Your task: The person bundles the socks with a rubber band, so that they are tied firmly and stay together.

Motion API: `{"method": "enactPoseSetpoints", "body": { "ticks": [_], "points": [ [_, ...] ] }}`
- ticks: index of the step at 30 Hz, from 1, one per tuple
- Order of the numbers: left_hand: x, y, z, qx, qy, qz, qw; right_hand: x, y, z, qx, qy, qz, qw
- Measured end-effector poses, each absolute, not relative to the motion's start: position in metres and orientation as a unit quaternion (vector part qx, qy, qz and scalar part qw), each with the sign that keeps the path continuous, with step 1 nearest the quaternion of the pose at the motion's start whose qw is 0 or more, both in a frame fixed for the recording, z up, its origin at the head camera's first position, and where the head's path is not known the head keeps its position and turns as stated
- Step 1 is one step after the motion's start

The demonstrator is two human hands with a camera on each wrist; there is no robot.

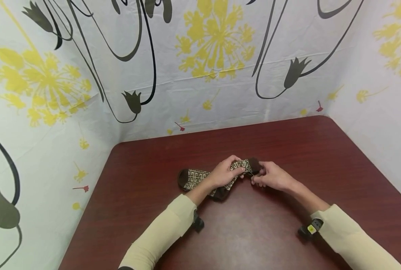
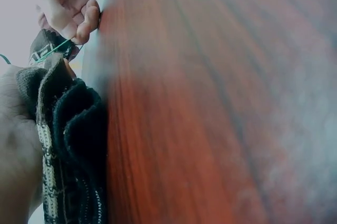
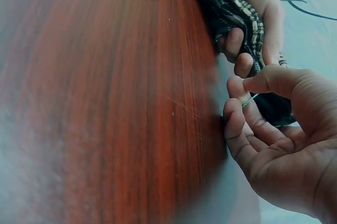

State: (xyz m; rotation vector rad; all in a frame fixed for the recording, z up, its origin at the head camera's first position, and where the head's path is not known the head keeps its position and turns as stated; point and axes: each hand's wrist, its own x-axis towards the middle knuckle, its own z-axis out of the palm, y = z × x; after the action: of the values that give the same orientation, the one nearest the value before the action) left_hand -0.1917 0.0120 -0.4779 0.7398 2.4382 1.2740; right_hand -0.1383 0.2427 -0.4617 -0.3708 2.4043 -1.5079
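A dark brown sock fabric with a cream key pattern (image 1: 196, 177) lies bent across the table; whether it is one sock or a pair I cannot tell. My left hand (image 1: 225, 173) grips its raised right part, thumb on top. In the left wrist view, dark folds of the sock (image 2: 79, 124) hang beside that hand. My right hand (image 1: 274, 176) is at the sock's brown right end. Between its thumb and fingertips it pinches a thin greenish thread (image 3: 249, 100), which the left wrist view shows running to the sock. Any needle is too small to tell.
The dark red wooden table (image 1: 247, 232) reaches back to walls hung with a white sheet (image 1: 166, 108) printed with yellow and grey flowers. A small black device (image 1: 310, 228) is strapped at the right wrist, another (image 1: 198, 223) at the left.
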Motion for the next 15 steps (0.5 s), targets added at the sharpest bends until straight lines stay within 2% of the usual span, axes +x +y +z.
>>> {"method": "enactPoseSetpoints", "body": {
  "ticks": [8,15],
  "points": [
    [-0.191,0.011,-0.475,0.244,0.854,0.437,0.142,-0.135,0.238,-0.467,-0.085,0.784,-0.596,0.150],
    [-0.192,0.012,-0.476,0.245,0.854,0.438,0.138,-0.135,0.239,-0.473,-0.077,0.648,-0.713,0.259]
  ]
}}
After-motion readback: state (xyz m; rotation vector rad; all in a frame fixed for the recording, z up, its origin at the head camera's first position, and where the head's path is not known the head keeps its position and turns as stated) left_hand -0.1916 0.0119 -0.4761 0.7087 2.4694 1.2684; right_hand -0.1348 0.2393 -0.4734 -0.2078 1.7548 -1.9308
